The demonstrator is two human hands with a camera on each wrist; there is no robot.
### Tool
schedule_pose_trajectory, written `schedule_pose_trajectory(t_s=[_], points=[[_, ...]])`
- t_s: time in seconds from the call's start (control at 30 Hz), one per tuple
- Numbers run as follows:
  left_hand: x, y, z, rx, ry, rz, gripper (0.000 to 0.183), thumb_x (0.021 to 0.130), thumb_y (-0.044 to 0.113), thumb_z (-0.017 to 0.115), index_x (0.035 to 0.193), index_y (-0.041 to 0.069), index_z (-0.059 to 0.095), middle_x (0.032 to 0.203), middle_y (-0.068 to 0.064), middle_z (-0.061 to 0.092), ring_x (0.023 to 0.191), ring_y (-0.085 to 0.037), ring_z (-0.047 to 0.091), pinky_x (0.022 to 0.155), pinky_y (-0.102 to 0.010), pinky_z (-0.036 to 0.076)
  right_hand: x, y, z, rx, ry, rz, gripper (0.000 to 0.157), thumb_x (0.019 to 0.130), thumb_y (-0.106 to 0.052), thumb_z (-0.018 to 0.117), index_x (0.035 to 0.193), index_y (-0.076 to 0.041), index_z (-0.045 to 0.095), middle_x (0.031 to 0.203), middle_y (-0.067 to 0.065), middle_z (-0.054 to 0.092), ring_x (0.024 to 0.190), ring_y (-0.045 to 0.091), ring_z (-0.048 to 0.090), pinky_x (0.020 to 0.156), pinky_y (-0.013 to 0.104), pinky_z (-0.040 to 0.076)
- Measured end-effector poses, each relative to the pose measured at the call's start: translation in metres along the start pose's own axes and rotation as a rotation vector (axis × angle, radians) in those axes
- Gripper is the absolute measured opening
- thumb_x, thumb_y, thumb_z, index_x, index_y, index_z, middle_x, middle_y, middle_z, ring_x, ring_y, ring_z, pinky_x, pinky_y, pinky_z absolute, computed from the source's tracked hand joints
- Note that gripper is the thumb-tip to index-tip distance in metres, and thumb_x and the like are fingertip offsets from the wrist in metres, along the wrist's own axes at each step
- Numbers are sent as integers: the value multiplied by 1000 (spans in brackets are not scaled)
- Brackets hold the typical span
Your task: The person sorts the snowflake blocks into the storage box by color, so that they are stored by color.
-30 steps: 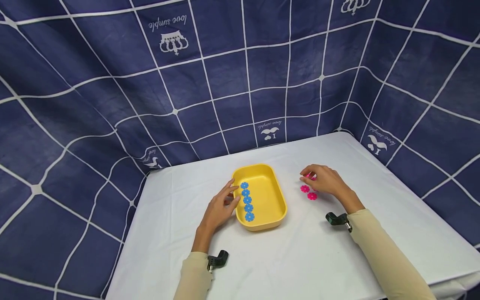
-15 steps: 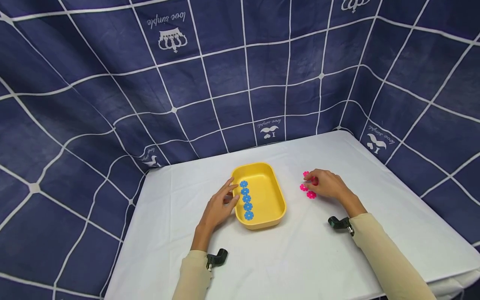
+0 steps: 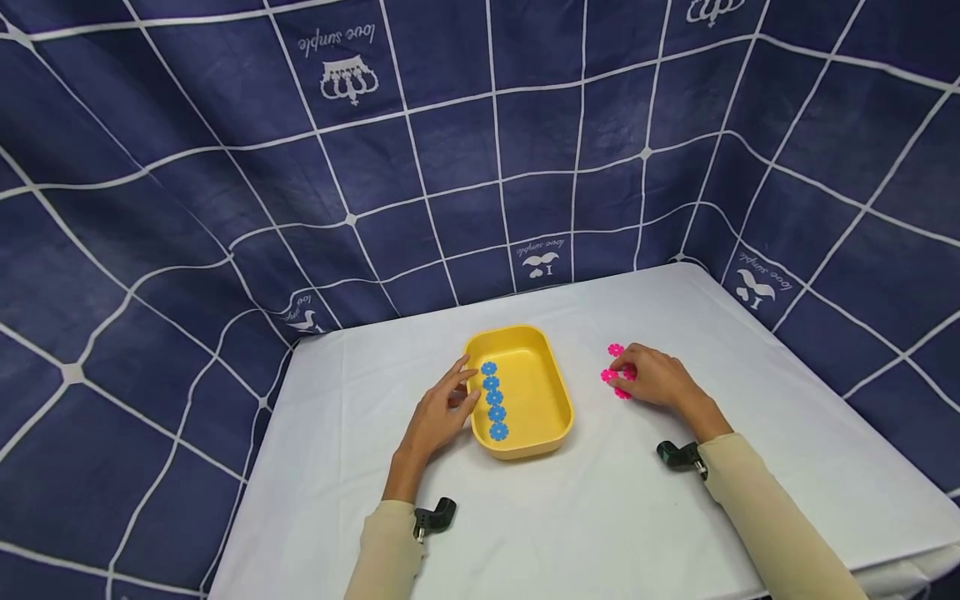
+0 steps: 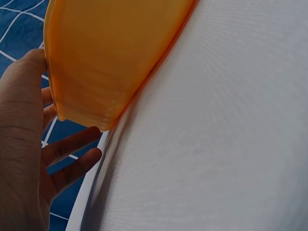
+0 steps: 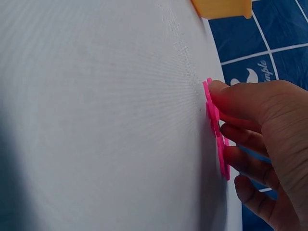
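A shallow yellow tray stands on the white table with a column of several blue flower-shaped pieces along its left side. My left hand rests loosely at the tray's left rim, fingers spread; in the left wrist view its thumb touches the tray wall. To the right of the tray, my right hand is low over a small group of pink flower-shaped pieces. Its thumb and curled fingers close around one piece, partly hidden by them. The right wrist view shows the pink pieces side-on, against the fingertips.
A white cloth covers the table. Behind and on both sides hangs a navy curtain with white grid lines. A dark wrist camera sits at the left sleeve, and another dark wrist camera at the right.
My right hand has shifted slightly right and toward me among the pink pieces, uncovering the farthest one; one piece has slid toward me. The left hand and tray have kept their places.
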State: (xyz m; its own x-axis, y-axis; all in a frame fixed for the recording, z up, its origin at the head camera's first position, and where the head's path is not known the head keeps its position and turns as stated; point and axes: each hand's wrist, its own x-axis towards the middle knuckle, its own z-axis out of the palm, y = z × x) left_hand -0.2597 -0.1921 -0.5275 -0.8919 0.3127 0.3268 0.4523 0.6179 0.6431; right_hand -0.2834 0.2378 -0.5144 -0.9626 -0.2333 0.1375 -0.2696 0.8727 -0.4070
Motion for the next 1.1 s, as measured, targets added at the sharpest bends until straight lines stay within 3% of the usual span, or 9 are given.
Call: schedule_pose_trajectory(t_s=[0.17,0.47,0.73,0.93,1.1], points=[[-1,1,0,-4,-3,-14,49,109,46,64,152,22,62,172,17,36,112,-14,72,100,-36,62,-1,-2,0,-8,6,1,31,91,-27,85,116,-9,82,124,15,71,112,36,67,96,62,58],[-5,1,4,-4,-17,-39,51,108,50,62,153,25,61,172,21,34,113,-13,73,101,-37,61,-4,0,4,-17,38,-29,27,89,-29,87,109,-11,81,106,6,72,92,25,66,84,52,61],[-7,2,3,5,-15,-47,49,108,48,64,152,26,62,171,22,35,114,-13,73,101,-38,61,-3,-3,4,-15,41,-40,31,88,-31,89,107,-9,79,98,2,72,84,20,63,78,46,61],[-6,2,2,4,-17,-43,48,108,48,63,152,28,61,172,21,34,114,-13,73,101,-37,61,1,-5,-3,8,16,-13,37,89,-34,88,111,-6,78,99,4,76,85,21,65,81,48,62],[-3,2,0,3,-17,-31,48,109,47,63,153,26,61,173,19,34,115,-13,73,101,-36,61,6,-7,-14,24,-4,19,42,90,-36,87,117,-5,77,93,4,73,80,20,62,73,42,59]])
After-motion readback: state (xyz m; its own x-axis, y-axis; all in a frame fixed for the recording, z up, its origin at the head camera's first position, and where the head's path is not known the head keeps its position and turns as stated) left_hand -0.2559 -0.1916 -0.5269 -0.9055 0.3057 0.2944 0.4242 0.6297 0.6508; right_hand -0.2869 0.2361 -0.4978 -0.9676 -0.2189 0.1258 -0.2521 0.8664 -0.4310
